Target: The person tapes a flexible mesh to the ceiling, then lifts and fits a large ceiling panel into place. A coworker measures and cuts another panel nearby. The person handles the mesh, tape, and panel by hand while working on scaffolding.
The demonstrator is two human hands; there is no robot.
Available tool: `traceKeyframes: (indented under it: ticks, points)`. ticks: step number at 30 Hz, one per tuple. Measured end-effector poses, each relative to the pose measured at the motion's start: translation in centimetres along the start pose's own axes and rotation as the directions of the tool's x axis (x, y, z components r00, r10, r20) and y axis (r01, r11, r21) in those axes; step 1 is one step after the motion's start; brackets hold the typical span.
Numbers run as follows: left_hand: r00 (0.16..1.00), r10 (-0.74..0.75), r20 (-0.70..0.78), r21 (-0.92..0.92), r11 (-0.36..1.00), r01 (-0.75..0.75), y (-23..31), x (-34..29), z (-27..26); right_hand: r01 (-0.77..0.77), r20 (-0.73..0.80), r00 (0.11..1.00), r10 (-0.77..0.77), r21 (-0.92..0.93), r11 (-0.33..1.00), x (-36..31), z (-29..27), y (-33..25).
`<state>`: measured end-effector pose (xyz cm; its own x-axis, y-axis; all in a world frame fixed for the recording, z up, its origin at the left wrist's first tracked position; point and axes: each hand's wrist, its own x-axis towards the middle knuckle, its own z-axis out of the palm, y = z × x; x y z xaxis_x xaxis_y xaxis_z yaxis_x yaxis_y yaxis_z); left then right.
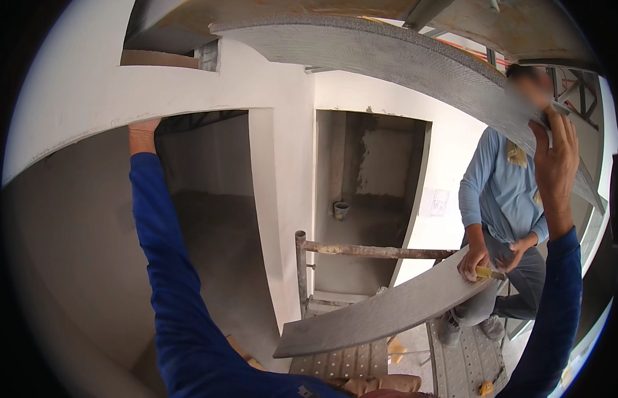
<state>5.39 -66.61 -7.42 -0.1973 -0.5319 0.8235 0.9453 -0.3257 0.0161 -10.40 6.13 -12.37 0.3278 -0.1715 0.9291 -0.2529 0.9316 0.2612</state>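
My left arm reaches up to the lower edge of the white wall (189, 89) above a dark doorway. My left hand (145, 126) meets that edge, its fingers hidden behind it. Overhead, a long grey board strip (388, 56) with a rough edge runs from the upper middle down to the right. My right hand (558, 156) is raised in front of the strip's right part, thumb and fingers apart and lying against it. Below, a second grey board strip (375, 322) slants across the view, its right end by a co-worker's hand that holds a yellow tool (488, 272).
A co-worker in a light blue shirt (491, 179) is at the right. A rusty scaffold rail (375, 250) crosses mid-view. Perforated metal planks (465, 355) lie below, with a small yellow tape measure (485, 388) on one. A bucket (341, 211) stands in the room beyond.
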Motion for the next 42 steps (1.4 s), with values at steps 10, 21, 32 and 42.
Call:
traceKeyframes:
  ticks: [10, 21, 32, 42]
  points:
    - [0.999, 0.006, 0.038, 0.013, 1.000, -0.006, -0.1, 1.1, 1.0, -0.062, 0.045, 0.997, 0.064, -0.041, 0.997, -1.7, -2.0, 1.2]
    - [0.998, -0.007, 0.060, 0.027, 1.000, 0.005, 0.2, 2.2, 1.7, -0.036, 0.070, 0.997, 0.035, 0.020, 0.999, -3.4, -4.4, 1.1]
    - [0.998, 0.005, 0.061, 0.027, 1.000, -0.006, 1.2, 2.8, 1.3, -0.113, 0.151, 0.982, 0.116, -0.032, 0.993, -5.4, -7.6, 2.0]
    - [0.997, 0.039, 0.072, 0.025, 0.999, -0.041, 3.8, 3.9, 0.5, -0.098, 0.177, 0.979, 0.102, -0.035, 0.995, -4.4, -10.0, 1.0]
